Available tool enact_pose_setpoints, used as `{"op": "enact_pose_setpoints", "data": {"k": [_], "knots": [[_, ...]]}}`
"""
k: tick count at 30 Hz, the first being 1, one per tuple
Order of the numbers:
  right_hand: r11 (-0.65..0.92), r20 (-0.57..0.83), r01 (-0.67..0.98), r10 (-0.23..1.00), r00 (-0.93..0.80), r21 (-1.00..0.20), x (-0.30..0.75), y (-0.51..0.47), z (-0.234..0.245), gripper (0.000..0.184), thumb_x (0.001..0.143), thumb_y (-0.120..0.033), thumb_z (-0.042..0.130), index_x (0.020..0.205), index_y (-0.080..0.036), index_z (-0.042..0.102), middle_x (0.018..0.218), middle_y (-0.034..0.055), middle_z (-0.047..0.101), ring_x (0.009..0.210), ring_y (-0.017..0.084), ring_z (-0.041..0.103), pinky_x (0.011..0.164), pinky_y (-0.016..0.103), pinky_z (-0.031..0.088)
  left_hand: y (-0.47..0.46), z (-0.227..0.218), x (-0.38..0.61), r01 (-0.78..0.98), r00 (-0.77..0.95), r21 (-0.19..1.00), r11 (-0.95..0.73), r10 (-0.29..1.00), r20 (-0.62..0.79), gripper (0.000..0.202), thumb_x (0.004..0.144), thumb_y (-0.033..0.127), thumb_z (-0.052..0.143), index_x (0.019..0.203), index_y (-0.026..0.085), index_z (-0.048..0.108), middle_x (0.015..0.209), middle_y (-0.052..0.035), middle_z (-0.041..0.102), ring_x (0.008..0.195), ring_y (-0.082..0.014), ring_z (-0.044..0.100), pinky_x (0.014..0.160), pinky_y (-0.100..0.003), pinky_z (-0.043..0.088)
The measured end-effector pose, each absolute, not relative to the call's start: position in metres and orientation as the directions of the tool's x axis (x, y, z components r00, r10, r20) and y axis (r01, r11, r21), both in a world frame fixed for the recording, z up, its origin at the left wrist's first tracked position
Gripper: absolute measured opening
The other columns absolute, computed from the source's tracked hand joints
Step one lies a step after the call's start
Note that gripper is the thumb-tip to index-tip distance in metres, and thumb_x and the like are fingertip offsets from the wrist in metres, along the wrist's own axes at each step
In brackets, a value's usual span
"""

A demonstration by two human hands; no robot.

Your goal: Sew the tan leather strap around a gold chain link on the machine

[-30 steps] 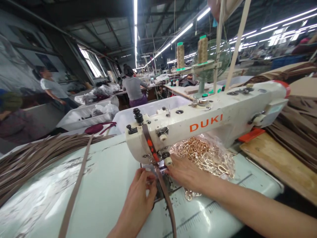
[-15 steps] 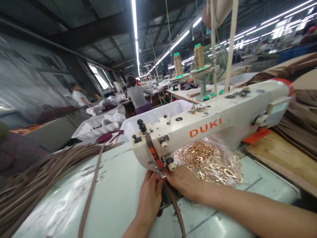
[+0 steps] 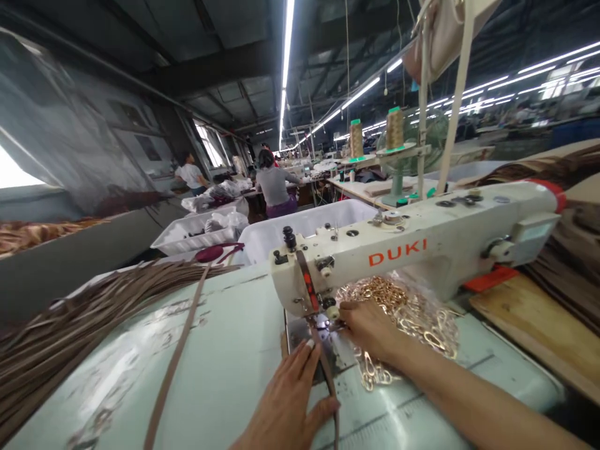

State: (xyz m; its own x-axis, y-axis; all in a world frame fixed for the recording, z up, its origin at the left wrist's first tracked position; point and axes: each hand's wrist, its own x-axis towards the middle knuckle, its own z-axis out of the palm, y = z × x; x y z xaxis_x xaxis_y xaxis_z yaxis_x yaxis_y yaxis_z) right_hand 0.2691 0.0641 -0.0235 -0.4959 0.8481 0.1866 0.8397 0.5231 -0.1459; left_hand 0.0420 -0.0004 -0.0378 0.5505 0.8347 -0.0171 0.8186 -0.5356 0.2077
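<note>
A white DUKI sewing machine [image 3: 403,253] stands on the pale green table [image 3: 220,350]. A thin brown strap [image 3: 328,381] runs from under its needle toward me. My left hand [image 3: 288,403] lies flat on the table with fingers stretched out, its fingertips beside the strap just before the needle plate. My right hand [image 3: 370,328] reaches under the machine head and rests on the plate by the presser foot; its fingertips are hidden. A clear bag of gold metal clasps [image 3: 412,315] lies behind my right wrist.
A heap of brown straps [image 3: 94,312] covers the table's left side, with one long strap [image 3: 175,359] trailing forward. White bins [image 3: 300,225] stand behind the machine. Thread cones [image 3: 394,128] sit on a stand. A wooden board [image 3: 539,331] lies right. Other people work farther back.
My left hand has drawn back from the needle and flattened on the table beside the strap. My right hand has stayed at the presser foot. The view swung to the left.
</note>
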Motion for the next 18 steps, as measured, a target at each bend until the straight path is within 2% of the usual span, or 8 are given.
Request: {"op": "enact_pose_setpoints", "data": {"k": [3, 7, 12, 15, 16, 18], "knots": [[0.531, 0.152, 0.838, 0.845, -0.513, -0.124, 0.269, 0.066, -0.023, 0.013, 0.086, -0.023, 0.058, 0.088, -0.023, 0.071, 0.087, 0.0027, 0.070, 0.080, 0.021, 0.067, 0.066, 0.026, 0.041, -0.004, -0.045, 0.050, 0.786, 0.608, 0.122, -0.606, 0.793, 0.018, 0.067, 0.096, 0.054, 0.036, 0.144, 0.008, 0.034, 0.147, -0.0188, 0.030, 0.135, -0.0344, 0.033, 0.105, -0.052, 0.037], [0.533, 0.145, 0.839, 0.843, -0.517, -0.111, 0.268, 0.064, -0.022, 0.016, 0.086, -0.022, 0.056, 0.091, -0.023, 0.072, 0.087, 0.0033, 0.070, 0.080, 0.020, 0.067, 0.066, 0.026, 0.041, -0.001, -0.043, 0.046, 0.763, 0.639, 0.085, -0.641, 0.768, 0.050, 0.069, 0.095, 0.057, 0.036, 0.143, 0.008, 0.035, 0.145, -0.0197, 0.033, 0.133, -0.0341, 0.035, 0.104, -0.049, 0.040], [0.563, 0.146, 0.815, 0.826, -0.545, -0.141, 0.267, 0.063, -0.021, 0.021, 0.082, -0.018, 0.058, 0.096, -0.026, 0.072, 0.089, 0.0020, 0.071, 0.080, 0.020, 0.067, 0.069, 0.026, 0.042, 0.001, -0.044, 0.042, 0.751, 0.646, 0.162, -0.640, 0.763, 0.019, 0.075, 0.093, 0.061, 0.037, 0.143, 0.005, 0.033, 0.147, -0.0212, 0.028, 0.136, -0.0340, 0.027, 0.107, -0.049, 0.036], [0.565, 0.165, 0.806, 0.824, -0.541, -0.176, 0.266, 0.061, -0.024, 0.021, 0.079, -0.016, 0.058, 0.091, -0.026, 0.073, 0.086, 0.0022, 0.072, 0.078, 0.021, 0.067, 0.068, 0.027, 0.042, 0.006, -0.057, 0.040, 0.724, 0.666, 0.223, -0.653, 0.746, 0.026, 0.079, 0.090, 0.063, 0.042, 0.144, 0.006, 0.032, 0.147, -0.0220, 0.025, 0.137, -0.0365, 0.023, 0.108, -0.052, 0.033], [0.561, 0.169, 0.807, 0.827, -0.536, -0.188, 0.265, 0.061, -0.025, 0.022, 0.078, -0.015, 0.058, 0.088, -0.025, 0.073, 0.084, 0.0024, 0.072, 0.077, 0.021, 0.068, 0.067, 0.027, 0.042, 0.009, -0.062, 0.039, 0.716, 0.671, 0.244, -0.654, 0.741, 0.017, 0.076, 0.090, 0.061, 0.043, 0.144, 0.008, 0.034, 0.146, -0.0211, 0.027, 0.136, -0.0369, 0.024, 0.108, -0.052, 0.032], [0.556, 0.176, 0.804, 0.831, -0.528, -0.212, 0.264, 0.060, -0.028, 0.023, 0.076, -0.013, 0.057, 0.086, -0.026, 0.073, 0.083, 0.0019, 0.072, 0.077, 0.021, 0.068, 0.066, 0.027, 0.043, 0.015, -0.069, 0.039, 0.725, 0.657, 0.300, -0.620, 0.754, -0.030, 0.054, 0.098, 0.048, 0.035, 0.141, 0.017, 0.043, 0.142, -0.0157, 0.040, 0.134, -0.0341, 0.032, 0.109, -0.048, 0.036]]}}
